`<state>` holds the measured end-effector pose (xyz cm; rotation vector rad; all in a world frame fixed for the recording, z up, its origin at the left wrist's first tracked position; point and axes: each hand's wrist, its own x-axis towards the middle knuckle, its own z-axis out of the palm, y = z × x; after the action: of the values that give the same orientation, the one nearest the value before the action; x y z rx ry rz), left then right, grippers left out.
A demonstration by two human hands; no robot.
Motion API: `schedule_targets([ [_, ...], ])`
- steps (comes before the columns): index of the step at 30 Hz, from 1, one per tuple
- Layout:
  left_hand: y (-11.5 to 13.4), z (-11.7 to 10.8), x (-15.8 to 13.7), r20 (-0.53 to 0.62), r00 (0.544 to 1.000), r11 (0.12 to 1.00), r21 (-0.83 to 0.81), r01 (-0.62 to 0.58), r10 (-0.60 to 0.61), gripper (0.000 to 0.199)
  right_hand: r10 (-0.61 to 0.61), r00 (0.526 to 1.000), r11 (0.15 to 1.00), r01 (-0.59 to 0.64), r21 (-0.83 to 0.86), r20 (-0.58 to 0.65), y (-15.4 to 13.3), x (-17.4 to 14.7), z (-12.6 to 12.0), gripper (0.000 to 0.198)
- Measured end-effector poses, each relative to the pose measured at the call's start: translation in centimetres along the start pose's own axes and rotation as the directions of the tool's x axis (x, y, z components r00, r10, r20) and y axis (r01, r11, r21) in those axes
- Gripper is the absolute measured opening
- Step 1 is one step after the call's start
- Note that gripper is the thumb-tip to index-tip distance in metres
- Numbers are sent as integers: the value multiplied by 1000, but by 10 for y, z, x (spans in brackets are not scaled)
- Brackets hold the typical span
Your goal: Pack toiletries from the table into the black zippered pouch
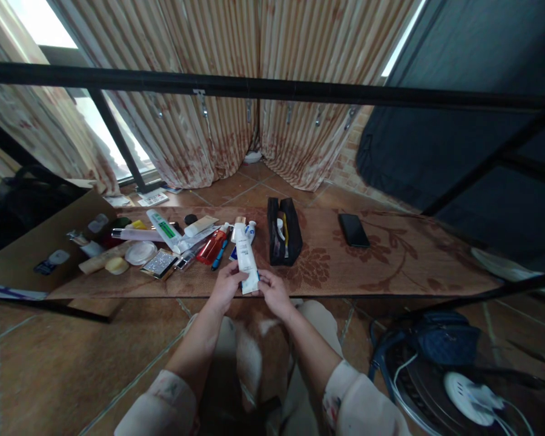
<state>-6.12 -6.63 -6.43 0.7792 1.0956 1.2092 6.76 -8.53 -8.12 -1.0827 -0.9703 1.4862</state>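
Observation:
Between my two hands is a white squeeze tube (245, 254), its far end pointing away from me over the bench. My left hand (226, 283) pinches its near end from the left. On the other side my right hand (273, 292) grips the same end with its fingers closed. Just beyond and left of the tube lie a red bottle (211, 247), a blue pen-like item (220, 257) and another white-and-blue tube (251, 230). A black zip pouch (291, 233) stands unzipped to the right, with a yellow item and something white inside.
Toiletries and cosmetics lie on the left, including a green-and-white tube (163, 230) and a glittery compact (158, 264). A cardboard box (40, 239) stands at the far left. A phone (353, 230) lies right. A black rail (272, 86) crosses ahead; a blue bag (445, 339) sits lower right.

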Motion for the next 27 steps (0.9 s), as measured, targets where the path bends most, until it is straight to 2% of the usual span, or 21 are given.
schedule_targets([
  [9, 2, -3, 4, -107, 993, 998, -42, -53, 48, 38, 13, 1000, 999, -13, -32, 18, -3, -3, 0, 35],
  [27, 5, 0, 3, -107, 993, 997, -49, -52, 46, 39, 12, 999, 997, -9, -71, 43, -4, -3, 0, 36],
])
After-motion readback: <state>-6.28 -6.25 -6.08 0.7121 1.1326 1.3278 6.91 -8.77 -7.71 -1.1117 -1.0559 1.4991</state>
